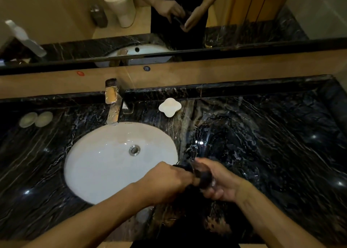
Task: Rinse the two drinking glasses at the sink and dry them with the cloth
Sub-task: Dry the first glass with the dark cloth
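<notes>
My right hand (pixel 223 184) cups a clear drinking glass (pixel 213 183) in front of me, over the counter just right of the white sink (pixel 88 165). A dark cloth (pixel 203 180) is stuffed into and around the glass, hiding most of it. My left hand (pixel 169 180) grips the cloth at the glass's mouth. A second clear glass (pixel 200 143) seems to stand on the black marble counter (pixel 272 144) beyond my hands; only its glints show. The faucet (pixel 112 107) has no water running.
A white soap dish (pixel 170 107) sits behind the sink to the right of the faucet. Two pale round lids (pixel 35 118) lie at the far left. A mirror (pixel 244 13) runs along the back wall above a tan ledge.
</notes>
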